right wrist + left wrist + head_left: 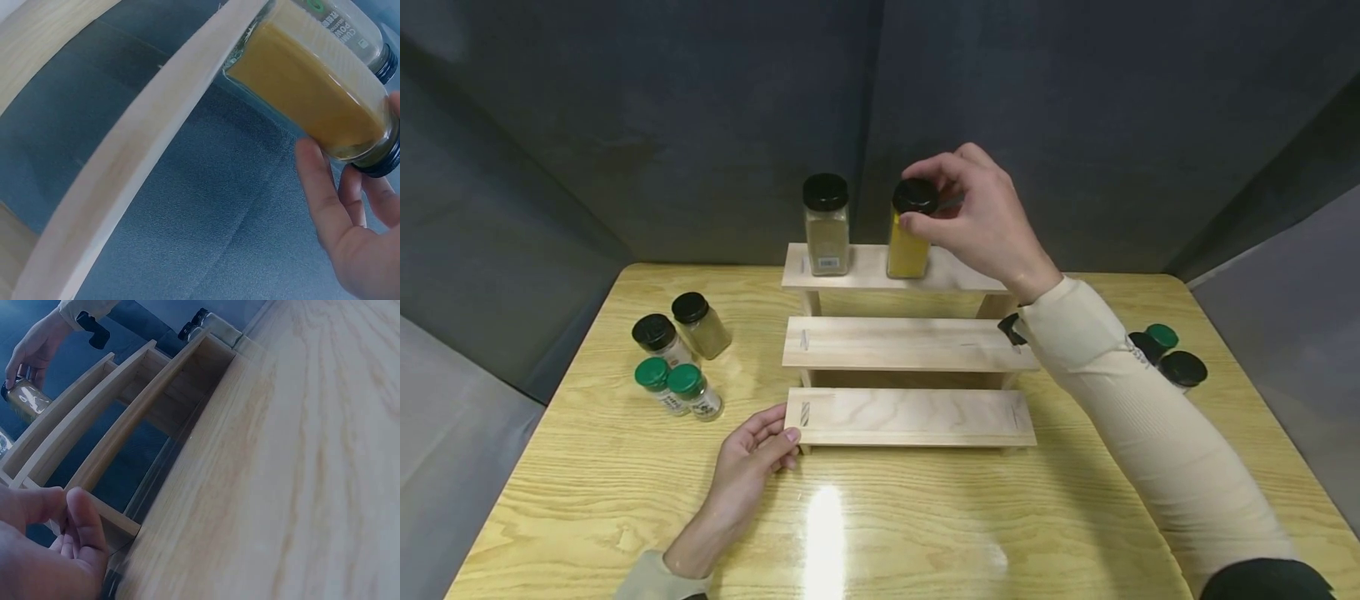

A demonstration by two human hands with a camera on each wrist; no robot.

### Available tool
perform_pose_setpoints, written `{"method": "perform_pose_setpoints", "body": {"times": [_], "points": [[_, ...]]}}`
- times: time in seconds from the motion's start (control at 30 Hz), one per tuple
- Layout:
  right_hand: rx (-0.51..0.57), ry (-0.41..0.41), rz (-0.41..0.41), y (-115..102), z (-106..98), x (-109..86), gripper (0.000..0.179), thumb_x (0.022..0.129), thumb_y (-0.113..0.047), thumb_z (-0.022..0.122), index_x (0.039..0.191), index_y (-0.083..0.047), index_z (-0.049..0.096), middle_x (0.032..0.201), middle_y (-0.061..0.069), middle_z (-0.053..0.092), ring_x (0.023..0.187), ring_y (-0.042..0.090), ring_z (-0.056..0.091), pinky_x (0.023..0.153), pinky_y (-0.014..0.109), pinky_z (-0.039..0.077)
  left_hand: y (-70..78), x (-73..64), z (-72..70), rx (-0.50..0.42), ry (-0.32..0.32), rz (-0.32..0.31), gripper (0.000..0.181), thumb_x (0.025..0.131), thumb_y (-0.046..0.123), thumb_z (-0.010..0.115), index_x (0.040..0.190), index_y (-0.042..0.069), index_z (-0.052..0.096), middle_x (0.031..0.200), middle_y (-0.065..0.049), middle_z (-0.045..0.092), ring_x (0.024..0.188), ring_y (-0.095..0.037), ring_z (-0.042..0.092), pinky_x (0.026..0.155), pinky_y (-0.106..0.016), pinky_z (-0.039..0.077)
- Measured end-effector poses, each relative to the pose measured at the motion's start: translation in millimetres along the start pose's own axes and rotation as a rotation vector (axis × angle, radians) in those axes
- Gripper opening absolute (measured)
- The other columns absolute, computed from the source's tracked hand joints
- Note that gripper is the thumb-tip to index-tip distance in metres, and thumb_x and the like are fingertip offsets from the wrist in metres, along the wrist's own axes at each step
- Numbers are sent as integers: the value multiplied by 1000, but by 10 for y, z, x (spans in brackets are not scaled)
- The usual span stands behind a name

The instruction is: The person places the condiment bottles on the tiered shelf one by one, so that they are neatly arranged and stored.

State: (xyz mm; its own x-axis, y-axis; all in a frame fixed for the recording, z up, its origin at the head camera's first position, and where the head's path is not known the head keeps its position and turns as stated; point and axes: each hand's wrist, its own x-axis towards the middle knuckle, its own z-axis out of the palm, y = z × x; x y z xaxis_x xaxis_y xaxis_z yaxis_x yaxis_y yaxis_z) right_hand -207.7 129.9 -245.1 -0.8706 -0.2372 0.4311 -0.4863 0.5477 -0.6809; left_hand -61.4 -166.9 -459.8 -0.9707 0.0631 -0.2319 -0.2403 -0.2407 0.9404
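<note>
A three-step wooden spice rack (910, 343) stands on the table. My right hand (988, 217) grips a square glass jar of yellow spice (907, 248) by its black lid, upright with its base at the top step. In the right wrist view, fingers and thumb curl about the lid end of that jar (306, 87). Left of it on the same step is a black-lidded jar of tan powder (827, 237). My left hand (745, 467) pinches the left end of the bottom step between thumb and fingers, as the left wrist view also shows at the rack's corner (115, 515).
On the table's left are two black-lidded jars (703, 329) and two smaller green-lidded bottles (700, 396). More lidded jars (1182, 369) stand at the right, partly behind my right sleeve. Dark fabric walls (737, 125) enclose the back and sides.
</note>
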Motion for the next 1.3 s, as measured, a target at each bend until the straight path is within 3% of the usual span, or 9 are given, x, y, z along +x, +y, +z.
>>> {"method": "perform_pose_setpoints", "body": {"times": [0.57, 0.83, 1.3], "points": [[43, -13, 6, 41, 6, -35, 45, 92, -15, 87, 135, -8, 74, 116, 10, 56, 99, 24, 65, 92, 27, 61, -5, 22, -10, 14, 4, -13, 49, 105, -8, 64, 151, -13, 48, 116, -15, 63, 89, -15, 62, 74, -22, 59], [52, -21, 3, 61, -20, -72, 56, 93, -20, 88, 144, -9, 68, 125, 8, 59, 109, 23, 65, 100, 40, 61, -9, 19, -25, 11, 3, -12, 49, 105, -9, 63, 151, -13, 48, 116, -14, 63, 89, -15, 62, 74, -22, 58], [55, 24, -1, 62, -231, -298, 56, 95, -25, 85, 148, -17, 67, 140, 4, 63, 127, 21, 61, 101, 32, 54, 7, 29, -39, 18, -8, -8, 48, 105, -8, 63, 150, -14, 48, 114, -13, 63, 88, -14, 63, 73, -22, 59]]}}
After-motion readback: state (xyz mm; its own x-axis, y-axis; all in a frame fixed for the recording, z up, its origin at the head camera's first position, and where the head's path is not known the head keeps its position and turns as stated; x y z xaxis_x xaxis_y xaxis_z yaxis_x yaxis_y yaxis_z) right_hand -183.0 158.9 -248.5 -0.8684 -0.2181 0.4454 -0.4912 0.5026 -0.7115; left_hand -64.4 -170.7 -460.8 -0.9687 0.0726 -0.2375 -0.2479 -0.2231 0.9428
